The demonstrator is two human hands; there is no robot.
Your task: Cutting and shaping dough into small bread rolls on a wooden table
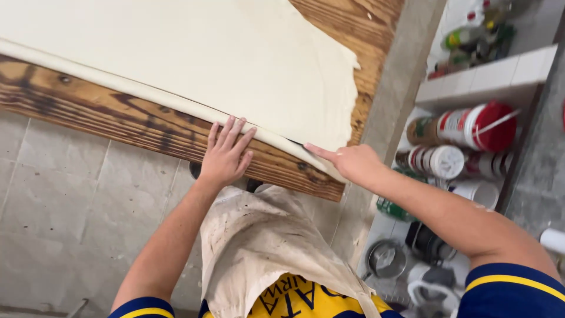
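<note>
A large thin sheet of pale dough [194, 53] lies spread over a dark-grained wooden table [106, 118]. Its near edge is rolled into a long thin roll of dough [147, 94] that runs along the table's front. My left hand [225, 153] rests flat on the roll, fingers spread. My right hand [350, 162] touches the roll's right end with its fingertips, the index finger pointing left along it. Neither hand holds anything.
A stained cloth apron [259, 241] hangs below me. To the right, low tiled shelves [488, 73] carry several jars with red and white lids [471, 126], bottles [471, 35] and metal pots [385, 259]. Grey floor tiles [65, 206] show at the left.
</note>
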